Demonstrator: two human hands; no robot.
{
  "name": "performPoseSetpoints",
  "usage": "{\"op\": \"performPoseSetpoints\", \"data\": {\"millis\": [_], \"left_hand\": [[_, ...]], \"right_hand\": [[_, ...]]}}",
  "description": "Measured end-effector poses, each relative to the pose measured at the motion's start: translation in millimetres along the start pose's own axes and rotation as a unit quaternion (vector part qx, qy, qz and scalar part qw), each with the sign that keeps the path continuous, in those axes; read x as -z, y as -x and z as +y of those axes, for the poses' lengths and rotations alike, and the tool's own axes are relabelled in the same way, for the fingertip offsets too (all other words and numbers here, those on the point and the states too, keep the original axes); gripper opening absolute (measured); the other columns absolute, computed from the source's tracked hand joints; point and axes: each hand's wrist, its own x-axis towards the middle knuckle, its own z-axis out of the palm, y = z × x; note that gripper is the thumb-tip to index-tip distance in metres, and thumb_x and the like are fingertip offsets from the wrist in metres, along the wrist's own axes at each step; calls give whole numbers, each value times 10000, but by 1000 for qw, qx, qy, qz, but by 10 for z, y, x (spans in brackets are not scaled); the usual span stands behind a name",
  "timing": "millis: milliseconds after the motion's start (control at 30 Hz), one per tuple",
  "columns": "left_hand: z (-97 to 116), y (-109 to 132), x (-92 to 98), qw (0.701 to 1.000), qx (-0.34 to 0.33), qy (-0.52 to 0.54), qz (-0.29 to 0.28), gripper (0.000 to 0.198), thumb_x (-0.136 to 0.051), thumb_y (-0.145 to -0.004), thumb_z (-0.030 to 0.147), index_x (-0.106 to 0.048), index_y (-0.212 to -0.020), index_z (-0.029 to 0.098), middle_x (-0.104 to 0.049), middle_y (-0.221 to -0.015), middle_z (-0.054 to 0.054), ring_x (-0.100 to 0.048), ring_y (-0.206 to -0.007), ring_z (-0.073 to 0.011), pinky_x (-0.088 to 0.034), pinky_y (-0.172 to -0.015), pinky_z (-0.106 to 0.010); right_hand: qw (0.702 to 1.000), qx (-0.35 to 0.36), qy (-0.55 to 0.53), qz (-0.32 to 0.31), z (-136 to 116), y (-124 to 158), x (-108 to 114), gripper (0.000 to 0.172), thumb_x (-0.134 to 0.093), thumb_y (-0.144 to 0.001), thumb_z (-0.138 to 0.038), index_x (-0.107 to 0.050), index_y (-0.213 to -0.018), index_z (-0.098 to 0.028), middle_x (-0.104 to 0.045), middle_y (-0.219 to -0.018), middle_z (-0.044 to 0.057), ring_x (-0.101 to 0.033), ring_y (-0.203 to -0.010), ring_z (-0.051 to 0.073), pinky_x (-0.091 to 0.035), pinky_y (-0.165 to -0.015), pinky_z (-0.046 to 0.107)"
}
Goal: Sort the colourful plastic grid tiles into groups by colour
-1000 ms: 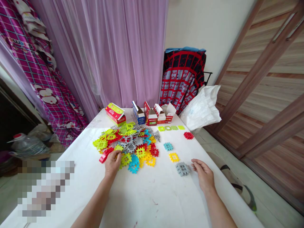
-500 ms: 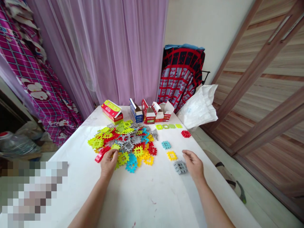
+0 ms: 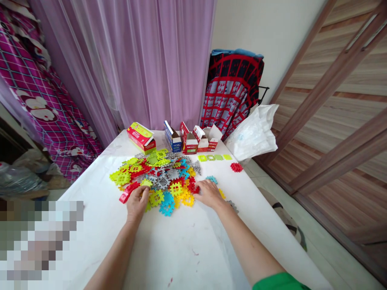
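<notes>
A heap of coloured waffle-block tiles (image 3: 157,179) lies in the middle of a white table (image 3: 187,245). My left hand (image 3: 136,203) rests at the heap's near left edge, fingers curled on a green tile beside a red piece (image 3: 127,192). My right hand (image 3: 208,194) reaches over the heap's right edge, fingers bent down on the tiles there. Under and beside that wrist lie a blue tile (image 3: 211,179), a yellow tile (image 3: 221,194) and a grey tile (image 3: 232,205), each partly hidden. A red tile (image 3: 236,167) sits apart at the right.
Several small open cartons (image 3: 190,141) and a red-green box (image 3: 140,137) stand at the table's far edge, with a row of green tiles (image 3: 214,157) before them. A white plastic bag (image 3: 254,133) and a draped chair (image 3: 232,92) are beyond the right corner. Purple curtains hang behind.
My right hand moved left from beside the grey tile to the heap's right edge. The left hand stayed at the heap's near left edge.
</notes>
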Motion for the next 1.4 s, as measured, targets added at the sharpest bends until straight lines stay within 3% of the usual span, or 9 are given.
{"op": "performPoseSetpoints", "data": {"millis": [167, 400, 533, 700, 867, 1033, 1233, 1300, 1400], "left_hand": [[11, -17, 2, 1000, -3, 4, 1, 372, -460, -773, 490, -697, -833, 210, -741, -874, -53, -674, -852, -238, -519, -773, -318], [7, -21, 15, 1000, -1, 2, 3, 372, -473, -768, 496, -705, -839, 214, -744, -870, -47, -675, -835, -235, -521, -762, -313], [12, -21, 19, 1000, 1, 2, -1, 378, -472, -765, 501, -702, -842, 210, -745, -855, -50, -674, -824, -237, -522, -738, -308], [33, -16, 27, 1000, 6, -5, 3, 369, -480, -758, 496, -699, -827, 207, -740, -845, -52, -671, -811, -243, -520, -730, -318], [23, -15, 22, 1000, 4, -8, 2, 381, -465, -770, 496, -704, -843, 208, -743, -878, -54, -672, -825, -239, -522, -737, -317], [-7, -24, 5, 1000, 1, -2, -1, 374, -463, -770, 496, -697, -833, 211, -747, -894, -57, -673, -849, -242, -522, -747, -317], [-5, -24, 2, 1000, 3, 0, 2, 348, -477, -771, 478, -698, -833, 216, -745, -872, -54, -672, -860, -244, -520, -747, -315], [-2, -22, -1, 1000, 4, 2, 2, 343, -477, -773, 474, -700, -831, 219, -744, -871, -52, -671, -860, -241, -520, -740, -308], [3, -19, -5, 1000, 3, 5, 1, 339, -473, -779, 467, -701, -836, 222, -744, -880, -48, -670, -862, -234, -520, -738, -301]], "right_hand": [[997, -62, -1, 52, 31, 73, 42, 358, -694, -760, -384, -607, -1056, -201, -673, -995, 52, -550, -1000, 235, -363, -844, 337], [980, -185, -15, 65, 619, 207, 296, 206, -545, -830, -246, -637, -1013, -227, -707, -941, 14, -614, -914, 196, -411, -782, 289], [991, -129, -30, 18, 625, 234, 411, 189, -499, -839, -224, -679, -895, -234, -709, -970, 5, -623, -903, 166, -428, -774, 258], [984, -145, 80, -60, 100, 158, 365, 308, -516, -868, -464, -674, -998, -233, -703, -987, 62, -622, -945, 229, -437, -790, 316], [972, -177, 127, -91, -216, 11, 237, 379, -582, -856, -457, -666, -1072, -157, -634, -1094, 171, -581, -1038, 284, -430, -839, 364], [980, -138, 93, -109, -138, -6, 190, 296, -594, -841, -369, -655, -1089, -222, -600, -1116, 121, -589, -976, 248, -430, -821, 352], [987, 79, -27, -138, 130, 67, 155, 547, -513, -727, -13, -592, -1215, -249, -553, -1269, 54, -481, -1194, 198, -356, -994, 300], [988, 81, -40, -126, 183, 97, 178, 648, -480, -706, 30, -533, -1293, -237, -476, -1386, 58, -412, -1280, 186, -326, -1032, 293], [996, -5, -3, -90, 163, 163, 264, 609, -531, -751, -60, -484, -1339, -211, -490, -1364, 95, -442, -1247, 216, -341, -1012, 322]]}}
